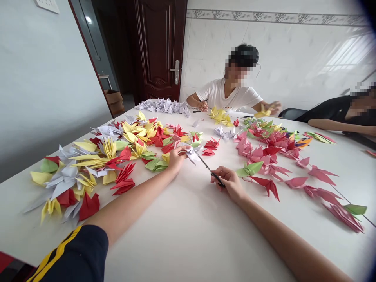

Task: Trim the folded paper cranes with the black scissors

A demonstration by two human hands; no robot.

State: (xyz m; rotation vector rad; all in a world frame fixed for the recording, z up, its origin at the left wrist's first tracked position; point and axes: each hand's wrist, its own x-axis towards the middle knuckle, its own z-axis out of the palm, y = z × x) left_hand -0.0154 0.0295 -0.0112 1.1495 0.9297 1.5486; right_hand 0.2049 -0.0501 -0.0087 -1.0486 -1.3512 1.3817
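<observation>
My left hand (176, 158) pinches a pale lilac paper crane (191, 152) near the middle of the white table (190, 231). My right hand (229, 181) is closed on a thin dark tool with a black handle (210, 172), whose point reaches up-left toward that crane. A green paper crane (250, 169) lies just right of my right hand, with red and pink cranes beyond it along a thin string (346, 199).
A large heap of red, yellow, green and white paper cranes (102, 160) covers the table's left side. White cranes (163, 105) are piled at the far end. One person sits opposite folding paper; another leans on the table at the right. A dark door stands behind.
</observation>
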